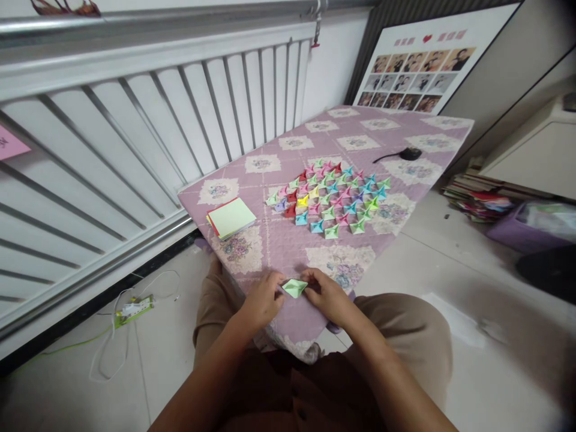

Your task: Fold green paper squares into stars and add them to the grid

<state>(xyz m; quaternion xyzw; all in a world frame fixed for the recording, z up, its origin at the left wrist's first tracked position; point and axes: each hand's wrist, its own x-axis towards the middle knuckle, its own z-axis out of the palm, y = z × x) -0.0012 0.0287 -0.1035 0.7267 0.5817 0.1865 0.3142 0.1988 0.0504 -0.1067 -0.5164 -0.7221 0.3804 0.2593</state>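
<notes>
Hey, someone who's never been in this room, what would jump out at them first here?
Probably the cluster of many-colored folded paper boats, set out in rows on the purple flowered tablecloth. Next, nearer the wearer, a pale green folded piece between the left hand and the right hand. Beyond the table's far end, a white photo board with a red heart leans at a tilt.

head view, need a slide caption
Left hand and right hand hold a green folded paper near multicoloured folded pieces and a paper stack on the table.
</notes>
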